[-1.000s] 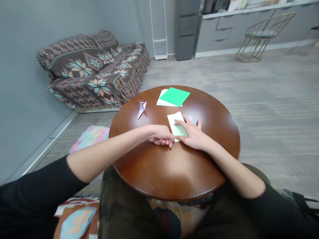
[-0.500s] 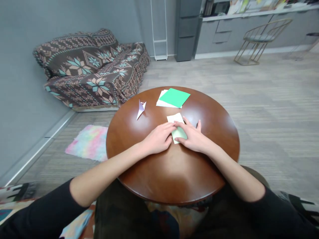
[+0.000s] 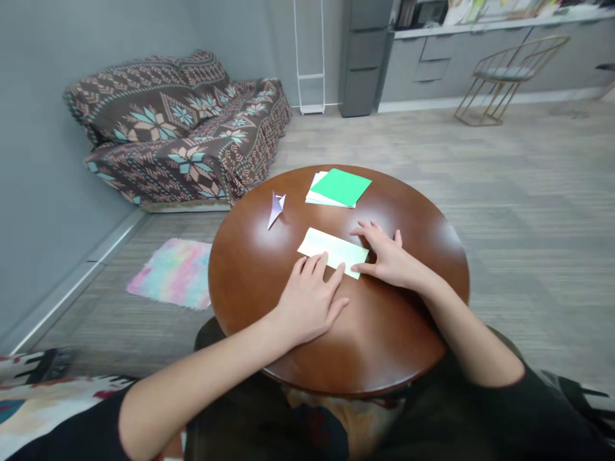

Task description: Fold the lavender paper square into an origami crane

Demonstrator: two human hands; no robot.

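A pale green folded paper strip (image 3: 327,248) lies on the round brown table (image 3: 269,282), turned crosswise. My left hand (image 3: 312,301) rests flat with fingers spread, its fingertips on the strip's near edge. My right hand (image 3: 387,256) lies open at the strip's right end, fingers stretched over its corner. A small folded purple paper figure (image 3: 276,208) stands on the table at the far left. A stack of square sheets with a green one on top (image 3: 340,187) sits at the far side.
A patterned sofa (image 3: 177,128) stands at the left wall. A pastel rug (image 3: 175,280) lies on the floor beside the table. Grey cabinets (image 3: 432,64) and a gold wire chair (image 3: 509,70) are at the back.
The pale paper has turned from lengthwise to crosswise on the table. My left hand has gone from curled to flat and spread, and slid nearer me. My right hand shifted slightly right.
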